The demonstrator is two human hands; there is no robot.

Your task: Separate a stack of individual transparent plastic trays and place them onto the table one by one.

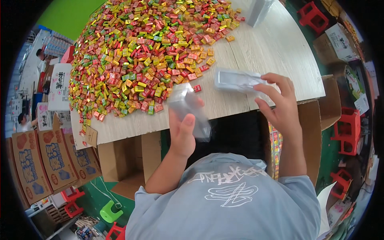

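Observation:
My left hand (183, 140) is closed around a clear plastic box (184, 98), long and narrow, held tilted over the table's near edge and smeared by motion. My right hand (282, 106) reaches over the table with its fingers and thumb spread. Its fingertips are at the right end of another clear plastic box (236, 80) lying on the tabletop; whether they press on it I cannot tell. Just beyond my left hand spreads a large heap of small wrapped pieces (136, 60) in red, yellow, orange and green. One red piece (197, 88) lies between the two boxes.
More clear plastic boxes (260, 12) stand at the far side of the pale wooden table (280, 52). Open cardboard boxes (122, 160) sit under its near edge. Printed cartons (56, 160) line the left, and red stools (346, 130) stand at the right.

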